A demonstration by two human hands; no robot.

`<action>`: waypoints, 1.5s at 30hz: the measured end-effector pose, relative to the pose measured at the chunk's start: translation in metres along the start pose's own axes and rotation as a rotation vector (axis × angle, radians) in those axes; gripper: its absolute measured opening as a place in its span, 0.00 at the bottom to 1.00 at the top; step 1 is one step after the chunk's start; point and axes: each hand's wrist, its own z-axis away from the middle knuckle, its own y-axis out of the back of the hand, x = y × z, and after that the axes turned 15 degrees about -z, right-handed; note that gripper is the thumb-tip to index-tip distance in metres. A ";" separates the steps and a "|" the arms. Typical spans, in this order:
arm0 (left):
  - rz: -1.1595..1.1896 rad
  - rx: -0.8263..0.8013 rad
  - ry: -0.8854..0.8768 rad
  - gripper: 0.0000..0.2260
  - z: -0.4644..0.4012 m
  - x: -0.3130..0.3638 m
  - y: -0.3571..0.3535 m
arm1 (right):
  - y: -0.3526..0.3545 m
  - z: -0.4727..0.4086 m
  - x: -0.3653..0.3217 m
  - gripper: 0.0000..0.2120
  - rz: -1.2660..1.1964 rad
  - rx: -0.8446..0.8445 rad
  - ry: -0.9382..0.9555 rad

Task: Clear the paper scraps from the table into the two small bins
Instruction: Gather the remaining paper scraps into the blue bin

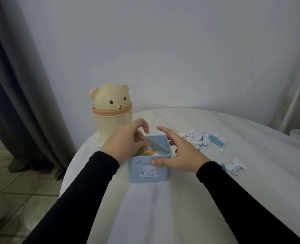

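pale grey wall [163,50], dark curtain [13,85] and tiled floor [13,191] surround a round white-clothed table [163,208]. near its far left edge: cream bear-lidded plastic bin [111,111]; in front of it, square blue plastic bin [150,170]. white and blue paper scraps [202,139] lie right of the blue bin. left hand [128,141] curls into the blue bin, grasp unclear; right hand [177,152], fingers spread, thumb touching it.

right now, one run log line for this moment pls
left hand in blue bin | right hand open, touching bin | scraps still on table | bear bin closed

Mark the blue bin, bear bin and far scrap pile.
blue bin [150,171]: head view, front wall at the bear print
bear bin [110,101]: head view, domed lid
scrap pile [201,139]: head view, pile's middle
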 end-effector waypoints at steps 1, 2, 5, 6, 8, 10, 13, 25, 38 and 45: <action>-0.038 -0.014 -0.004 0.09 0.000 0.000 -0.001 | -0.001 0.000 0.002 0.47 -0.016 0.019 0.007; -0.108 -0.038 -0.007 0.08 -0.001 0.002 -0.001 | -0.002 0.000 0.004 0.47 -0.026 0.035 0.016; -0.311 -0.135 -0.020 0.03 -0.002 0.011 -0.001 | -0.005 0.000 0.008 0.46 -0.037 0.059 0.031; -0.337 -0.162 -0.024 0.04 -0.001 0.013 -0.001 | -0.006 0.000 0.009 0.45 -0.049 0.065 0.030; -0.347 -0.173 -0.023 0.03 -0.001 0.015 -0.001 | -0.006 0.000 0.011 0.43 -0.065 0.078 0.034; -0.327 -0.134 -0.002 0.05 -0.001 0.012 0.002 | -0.007 0.000 0.012 0.43 -0.073 0.089 0.035; -0.314 -0.098 0.054 0.04 -0.002 0.007 0.011 | -0.010 0.000 0.012 0.43 -0.083 0.101 0.036; -0.119 -0.121 0.131 0.06 0.001 -0.008 0.020 | -0.022 -0.009 0.016 0.44 -0.143 0.136 0.043; -0.280 -0.226 0.132 0.05 -0.010 0.003 0.011 | -0.032 -0.028 0.022 0.49 -0.254 0.059 0.030; -0.393 -0.238 0.135 0.09 -0.012 0.007 0.019 | -0.027 -0.025 0.024 0.48 -0.185 0.023 0.053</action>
